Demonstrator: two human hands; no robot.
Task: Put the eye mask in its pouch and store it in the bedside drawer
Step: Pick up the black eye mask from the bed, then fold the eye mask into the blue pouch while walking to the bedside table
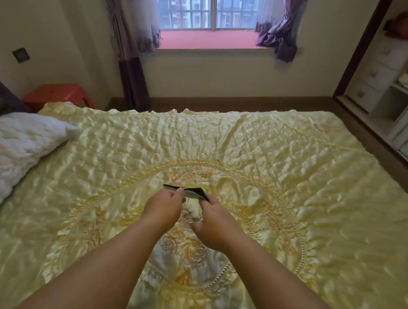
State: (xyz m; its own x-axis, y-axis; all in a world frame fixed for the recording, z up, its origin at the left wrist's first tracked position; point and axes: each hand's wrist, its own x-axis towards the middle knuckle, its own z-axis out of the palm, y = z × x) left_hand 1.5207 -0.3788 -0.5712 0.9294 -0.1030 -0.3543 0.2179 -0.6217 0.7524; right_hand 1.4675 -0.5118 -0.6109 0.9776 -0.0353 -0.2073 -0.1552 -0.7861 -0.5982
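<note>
A small dark item with a pale inner face, the eye mask or its pouch, is held just above the middle of the yellow quilted bedspread. My left hand pinches its left end. My right hand grips its right end. Both forearms reach forward over the bed. I cannot tell whether the mask and the pouch are both in the hands. No bedside drawer is in view.
A white pillow lies at the bed's left. A red stool stands beyond the far left corner. An open wardrobe with drawers is at the right. A window with purple curtains faces me.
</note>
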